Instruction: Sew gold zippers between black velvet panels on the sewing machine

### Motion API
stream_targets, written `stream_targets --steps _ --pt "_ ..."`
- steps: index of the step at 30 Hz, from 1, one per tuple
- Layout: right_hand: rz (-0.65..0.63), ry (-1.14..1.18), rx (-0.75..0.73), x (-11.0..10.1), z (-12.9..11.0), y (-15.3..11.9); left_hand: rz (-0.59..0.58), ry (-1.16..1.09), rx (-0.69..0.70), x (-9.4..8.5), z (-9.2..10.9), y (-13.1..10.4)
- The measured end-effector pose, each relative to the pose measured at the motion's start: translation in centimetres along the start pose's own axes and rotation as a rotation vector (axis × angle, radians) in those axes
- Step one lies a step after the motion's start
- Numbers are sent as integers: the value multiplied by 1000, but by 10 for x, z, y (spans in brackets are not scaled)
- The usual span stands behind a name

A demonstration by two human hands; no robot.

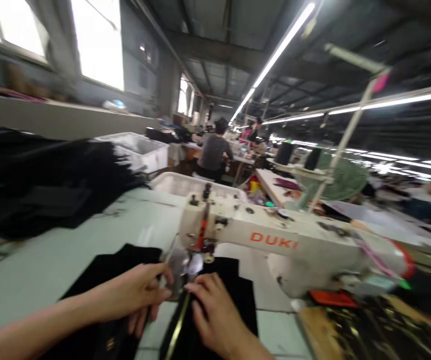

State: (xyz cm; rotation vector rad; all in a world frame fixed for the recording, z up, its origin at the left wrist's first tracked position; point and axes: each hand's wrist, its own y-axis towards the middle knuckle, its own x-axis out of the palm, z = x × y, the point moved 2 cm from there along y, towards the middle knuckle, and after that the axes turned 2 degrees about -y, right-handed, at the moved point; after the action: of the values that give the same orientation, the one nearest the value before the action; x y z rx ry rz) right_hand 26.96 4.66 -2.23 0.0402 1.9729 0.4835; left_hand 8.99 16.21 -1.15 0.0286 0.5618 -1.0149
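A white sewing machine (238, 230) marked DUKI stands in front of me, its needle area (194, 262) lit by a small lamp. Just left of the needle is my left hand (145, 292), thumb and fingers closed together; what they pinch is blurred. Beneath that wrist a black cloth piece (95, 280) lies on the table. My right hand (215, 312) rests on another black cloth piece (243, 300), fingers bent, tips gripping beside a gold-toothed zipper (177, 327). This zipper runs from near the presser foot toward me.
A heap of black cloth (46, 185) covers the table's left back. White plastic bins (140, 147) stand behind it. At right, a wooden board (318, 330) bears gold zippers and an orange item (332, 298). A thread stand (335, 155) rises behind the machine; a person (215, 152) sits further off.
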Motion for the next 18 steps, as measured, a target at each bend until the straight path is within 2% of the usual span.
stream_targets --steps 1,4,7,12,18 --pt "-14 24 3 2 2 0 89 168 23 -13 0 -10" --pt "18 23 -67 9 11 2 314 340 11 -48 -6 -22" --pt "47 -25 -154 12 13 1 369 401 51 -61 -18 -17" --pt "26 -104 -200 14 15 0 360 383 70 -55 -30 -3" --pt "2 -182 -235 28 27 -4 348 243 61 -29 -12 11"
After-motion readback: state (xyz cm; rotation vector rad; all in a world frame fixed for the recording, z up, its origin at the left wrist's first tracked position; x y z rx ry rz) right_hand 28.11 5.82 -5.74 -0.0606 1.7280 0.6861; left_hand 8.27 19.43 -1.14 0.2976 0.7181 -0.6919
